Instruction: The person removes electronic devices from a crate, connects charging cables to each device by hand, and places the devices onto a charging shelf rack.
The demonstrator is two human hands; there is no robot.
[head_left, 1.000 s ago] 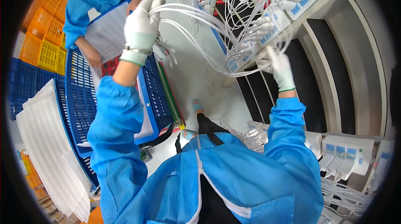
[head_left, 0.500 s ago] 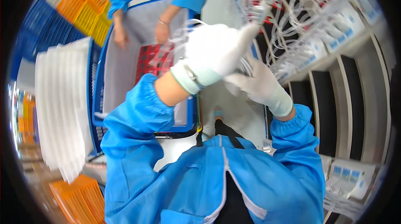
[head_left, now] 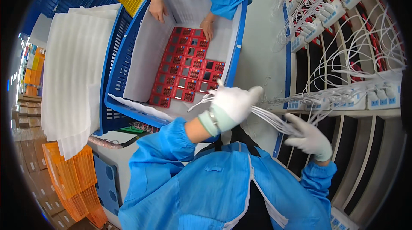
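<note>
My left hand (head_left: 231,106), in a white glove, is closed around a bundle of thin white cables (head_left: 271,117). Loose cable ends stick out on the left side of that fist. To the right, my gloved right hand (head_left: 310,139) holds the same bundle lower down, with one finger stretched along it. The stretch between both hands runs slightly downward to the right. Beyond my left hand, a blue basket (head_left: 237,54) lined with white foam sheet holds rows of small red devices (head_left: 189,73) with grey screens and black buttons.
Opposite, a co-worker's two bare hands (head_left: 207,27) reach into the basket. White foam sheets (head_left: 71,75) hang over another blue basket at left. Orange crates (head_left: 71,178) stand lower left. On the right, a rack (head_left: 360,153) carries white power strips (head_left: 384,97) with tangled white cables.
My hands have moved apart, drawing the cable bundle out between them; the right hand went lower right. My view has shifted, showing more of the basket and red devices.
</note>
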